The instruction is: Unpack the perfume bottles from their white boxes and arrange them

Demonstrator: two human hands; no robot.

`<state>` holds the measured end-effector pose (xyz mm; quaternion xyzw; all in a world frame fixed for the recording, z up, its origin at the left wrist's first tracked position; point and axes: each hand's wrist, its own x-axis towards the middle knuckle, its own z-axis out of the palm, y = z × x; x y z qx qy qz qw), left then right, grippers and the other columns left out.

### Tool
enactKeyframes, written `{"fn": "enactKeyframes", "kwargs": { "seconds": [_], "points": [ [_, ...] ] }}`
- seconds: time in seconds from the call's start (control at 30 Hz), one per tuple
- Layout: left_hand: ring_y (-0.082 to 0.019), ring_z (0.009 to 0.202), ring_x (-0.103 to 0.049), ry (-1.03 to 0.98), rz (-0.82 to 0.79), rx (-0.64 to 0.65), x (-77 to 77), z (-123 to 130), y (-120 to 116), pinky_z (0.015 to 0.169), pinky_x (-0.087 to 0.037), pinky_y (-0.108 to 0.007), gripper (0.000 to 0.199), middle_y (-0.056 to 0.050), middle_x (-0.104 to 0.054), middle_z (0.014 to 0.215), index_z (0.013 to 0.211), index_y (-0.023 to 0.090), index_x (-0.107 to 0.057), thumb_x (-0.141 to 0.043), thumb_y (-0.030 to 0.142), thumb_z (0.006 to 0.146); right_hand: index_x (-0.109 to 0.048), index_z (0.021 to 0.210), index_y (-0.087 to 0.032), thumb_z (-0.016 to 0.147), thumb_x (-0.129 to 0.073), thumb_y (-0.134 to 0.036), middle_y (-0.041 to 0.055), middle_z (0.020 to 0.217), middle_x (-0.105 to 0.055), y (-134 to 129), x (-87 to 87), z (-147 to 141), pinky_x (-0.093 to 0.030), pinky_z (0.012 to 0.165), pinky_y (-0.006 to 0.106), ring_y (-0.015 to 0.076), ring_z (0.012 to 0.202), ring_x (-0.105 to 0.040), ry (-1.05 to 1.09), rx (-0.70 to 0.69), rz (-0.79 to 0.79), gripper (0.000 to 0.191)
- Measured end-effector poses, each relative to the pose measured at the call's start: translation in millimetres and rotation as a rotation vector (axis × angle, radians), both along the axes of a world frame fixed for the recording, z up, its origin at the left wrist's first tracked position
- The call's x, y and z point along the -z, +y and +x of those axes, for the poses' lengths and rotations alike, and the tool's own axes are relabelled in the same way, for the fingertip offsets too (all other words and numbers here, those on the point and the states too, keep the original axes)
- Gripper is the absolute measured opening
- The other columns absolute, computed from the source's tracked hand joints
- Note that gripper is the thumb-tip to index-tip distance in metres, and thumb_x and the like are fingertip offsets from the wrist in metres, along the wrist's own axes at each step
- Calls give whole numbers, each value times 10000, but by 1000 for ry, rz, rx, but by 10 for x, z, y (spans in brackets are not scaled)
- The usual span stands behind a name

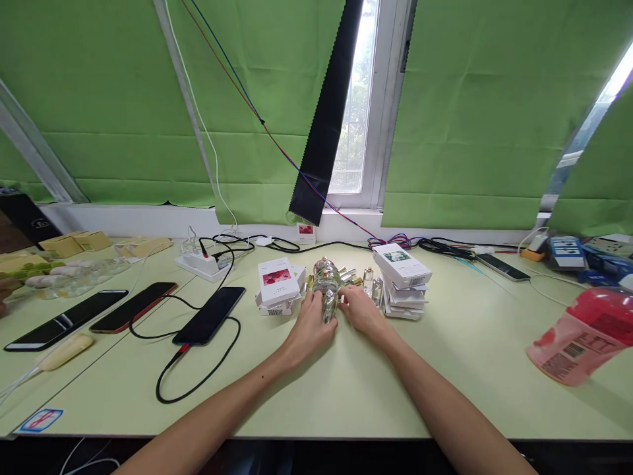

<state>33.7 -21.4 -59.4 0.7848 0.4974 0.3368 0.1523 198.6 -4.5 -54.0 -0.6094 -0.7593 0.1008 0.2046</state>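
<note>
A clear, shiny glass bottle stands upright in the middle of the table. My left hand is closed around its lower left side. On the other side, my right hand has its fingers bent together close to the bottle; what they pinch, if anything, is hidden. Several small clear vials with gold parts lie behind the bottle, and a few more vials stand beside my right hand. White boxes with a red picture flank the left hand. A stack of white boxes rises at the right.
Phones and looped black cables lie on the left, with a white power strip behind. A red plastic jar stands at the right. Another person's hand shows at the left edge near yellow boxes.
</note>
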Motion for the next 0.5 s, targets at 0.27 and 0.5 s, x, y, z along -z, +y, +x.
{"fn": "enactKeyframes", "kwargs": {
  "seconds": [0.27, 0.5],
  "points": [
    [-260, 1037, -566, 18, -19, 5, -40, 0, -23, 876, -491, -392, 162, -95, -568, 1057, 923, 214, -476, -567, 194, 792, -679, 1060, -191, 948, -518, -123, 61, 1039, -672, 2, 14, -2, -407, 800, 244, 179, 975, -625, 9, -36, 24, 207],
    [-250, 1010, -569, 16, -12, 8, -30, -7, -5, 862, -487, -386, 162, -82, -571, 1033, 882, 224, -440, -575, 208, 795, -655, 998, -179, 948, -537, -136, 59, 1016, -671, 15, 2, 5, -400, 808, 253, 188, 968, -619, 15, -38, 13, 135]
  ]
}}
